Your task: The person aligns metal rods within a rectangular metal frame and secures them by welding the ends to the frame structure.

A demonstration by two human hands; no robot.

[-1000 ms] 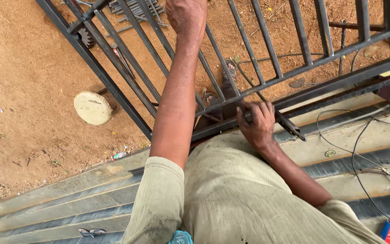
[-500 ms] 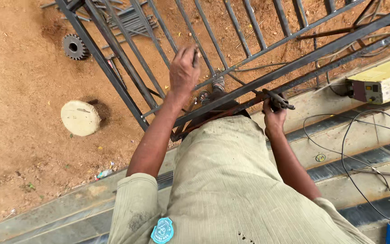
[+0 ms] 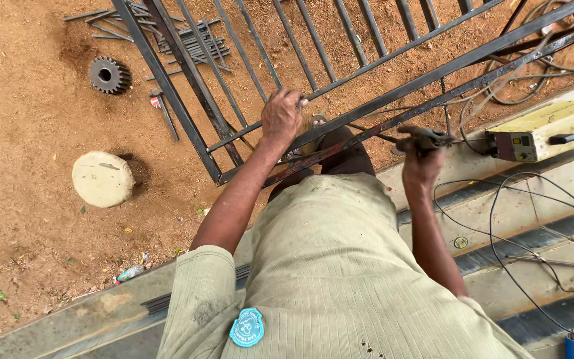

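Metal gate frame [image 3: 393,60]: left hand [image 3: 282,118] fingers clamped on bar; right hand [image 3: 422,163] fingers clamped on electrode holder [image 3: 423,138].

A round teal cloth badge with pale markings [image 3: 246,328] sits low on the back of the olive ribbed shirt [image 3: 340,266], near the left sleeve. On the end face of the yellow box-shaped machine [image 3: 553,126] at the right is a small dark control panel [image 3: 517,142] with tiny lights — too small to read. A small round yellow-and-black sticker [image 3: 460,242] lies on the pale concrete step [image 3: 499,199] just right of the right forearm.
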